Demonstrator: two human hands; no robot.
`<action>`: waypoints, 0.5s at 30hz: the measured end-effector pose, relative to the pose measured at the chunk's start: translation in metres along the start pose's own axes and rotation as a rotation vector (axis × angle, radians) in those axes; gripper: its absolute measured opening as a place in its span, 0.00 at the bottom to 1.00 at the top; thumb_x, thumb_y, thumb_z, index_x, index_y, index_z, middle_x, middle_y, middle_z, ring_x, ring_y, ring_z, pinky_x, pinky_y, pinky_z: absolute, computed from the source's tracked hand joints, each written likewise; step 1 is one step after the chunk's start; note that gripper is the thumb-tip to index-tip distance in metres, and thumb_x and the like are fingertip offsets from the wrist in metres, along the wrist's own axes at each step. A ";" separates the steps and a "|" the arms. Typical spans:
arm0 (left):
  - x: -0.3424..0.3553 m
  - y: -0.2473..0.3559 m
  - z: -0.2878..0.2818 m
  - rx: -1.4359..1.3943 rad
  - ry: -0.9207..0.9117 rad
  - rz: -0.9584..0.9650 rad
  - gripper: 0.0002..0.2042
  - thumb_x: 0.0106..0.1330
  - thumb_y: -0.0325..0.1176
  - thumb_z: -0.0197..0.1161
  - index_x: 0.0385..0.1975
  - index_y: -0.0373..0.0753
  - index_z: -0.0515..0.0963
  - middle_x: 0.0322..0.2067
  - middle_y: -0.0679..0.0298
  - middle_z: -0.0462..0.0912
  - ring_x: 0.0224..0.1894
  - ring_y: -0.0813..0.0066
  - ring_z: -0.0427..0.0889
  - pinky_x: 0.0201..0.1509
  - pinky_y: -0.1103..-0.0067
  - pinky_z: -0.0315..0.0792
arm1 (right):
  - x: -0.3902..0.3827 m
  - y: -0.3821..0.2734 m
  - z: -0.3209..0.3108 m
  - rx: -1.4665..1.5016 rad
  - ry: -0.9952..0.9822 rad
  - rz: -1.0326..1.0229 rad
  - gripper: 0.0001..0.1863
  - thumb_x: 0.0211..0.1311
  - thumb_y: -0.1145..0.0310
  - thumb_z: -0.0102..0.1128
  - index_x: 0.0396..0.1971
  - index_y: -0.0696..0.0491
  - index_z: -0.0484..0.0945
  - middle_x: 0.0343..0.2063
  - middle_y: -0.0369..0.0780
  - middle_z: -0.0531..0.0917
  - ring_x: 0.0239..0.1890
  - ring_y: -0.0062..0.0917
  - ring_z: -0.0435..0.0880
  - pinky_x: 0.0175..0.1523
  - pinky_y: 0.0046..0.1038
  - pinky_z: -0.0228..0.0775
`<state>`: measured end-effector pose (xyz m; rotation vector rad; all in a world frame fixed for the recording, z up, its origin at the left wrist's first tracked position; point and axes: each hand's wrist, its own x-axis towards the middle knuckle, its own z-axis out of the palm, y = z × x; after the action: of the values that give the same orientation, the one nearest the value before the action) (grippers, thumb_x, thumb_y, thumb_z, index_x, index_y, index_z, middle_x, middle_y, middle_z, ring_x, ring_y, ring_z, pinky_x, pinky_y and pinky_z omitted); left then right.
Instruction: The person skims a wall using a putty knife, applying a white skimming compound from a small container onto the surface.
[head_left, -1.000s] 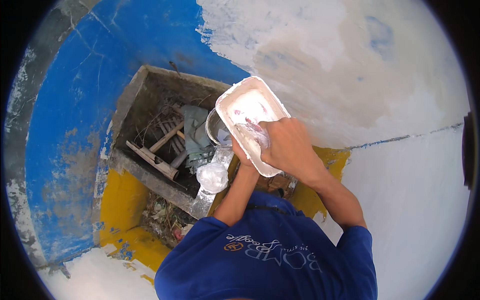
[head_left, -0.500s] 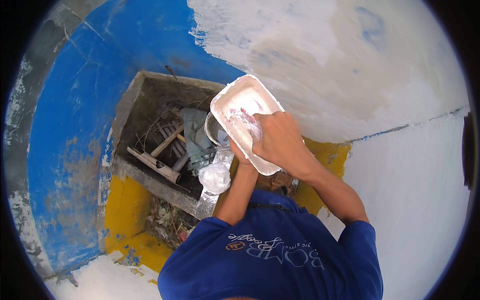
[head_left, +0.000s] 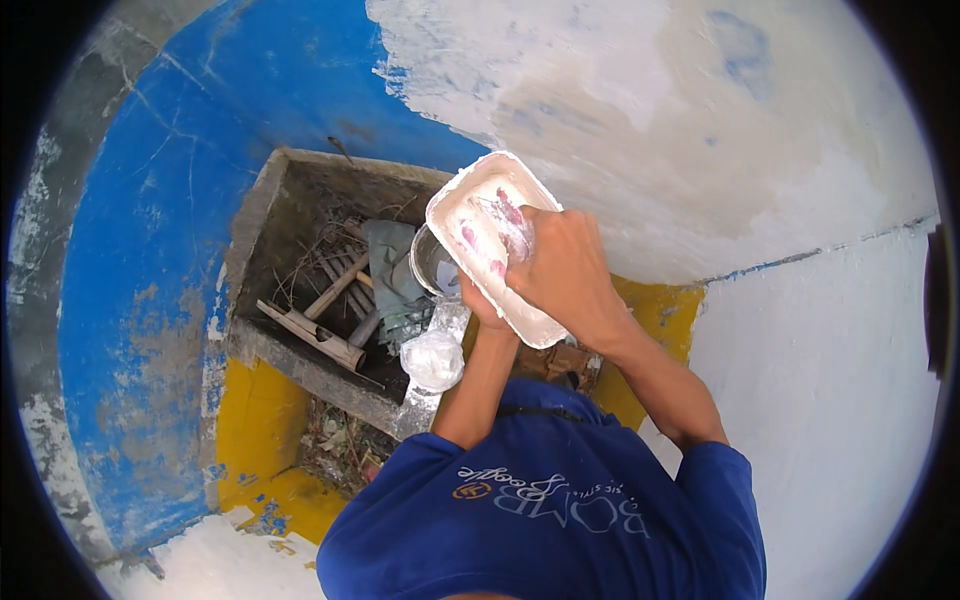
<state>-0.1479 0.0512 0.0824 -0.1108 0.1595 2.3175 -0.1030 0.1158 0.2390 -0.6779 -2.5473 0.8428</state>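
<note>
A white rectangular plastic tub (head_left: 540, 327), smeared with whitish paste (head_left: 478, 215) and pinkish streaks, is tilted in front of me. My left hand (head_left: 481, 302) grips the tub's lower left side from beneath; most of its fingers are hidden behind it. My right hand (head_left: 568, 262) reaches over the right rim with its fingers closed inside the tub. A flat, paste-covered piece streaked pink and white shows at its fingertips, but its kind is unclear. Behind the tub, partly covered by it, stands a round open can (head_left: 428, 262).
A concrete box (head_left: 250, 225) on the left holds bamboo pieces (head_left: 325, 338), twigs and a grey-green cloth (head_left: 390, 265). On its near right corner sits a white plastic-wrapped lump (head_left: 432, 361). A blue wall (head_left: 250, 80) and a partly white-coated wall (head_left: 640, 120) rise beyond.
My right hand has shifted slightly within the tub, and more pink streaks show in the paste. The tub has barely moved; my left hand keeps its hold.
</note>
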 end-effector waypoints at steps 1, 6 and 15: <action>0.001 0.000 -0.002 0.038 -0.025 0.025 0.29 0.69 0.53 0.39 0.63 0.39 0.60 0.55 0.55 0.71 0.57 0.62 0.72 0.62 0.67 0.66 | 0.001 0.000 -0.012 -0.004 0.001 0.038 0.16 0.33 0.75 0.56 0.27 0.68 0.79 0.17 0.59 0.74 0.22 0.52 0.75 0.32 0.39 0.69; 0.005 0.007 0.011 -0.015 -0.334 -0.023 0.30 0.69 0.55 0.39 0.64 0.38 0.58 0.56 0.55 0.71 0.57 0.58 0.72 0.60 0.64 0.68 | 0.001 0.005 -0.035 0.108 0.005 0.010 0.13 0.40 0.76 0.58 0.30 0.63 0.80 0.19 0.57 0.75 0.23 0.52 0.74 0.31 0.40 0.68; 0.007 0.003 0.013 0.000 -0.136 0.095 0.30 0.68 0.55 0.41 0.62 0.40 0.61 0.57 0.56 0.70 0.57 0.60 0.72 0.59 0.64 0.68 | -0.014 0.016 -0.011 -0.203 -0.076 -0.084 0.19 0.33 0.74 0.58 0.33 0.65 0.80 0.17 0.54 0.78 0.21 0.47 0.78 0.30 0.40 0.70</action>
<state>-0.1551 0.0559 0.0944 0.0555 0.0976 2.4106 -0.0808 0.1247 0.2346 -0.6028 -2.7345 0.5989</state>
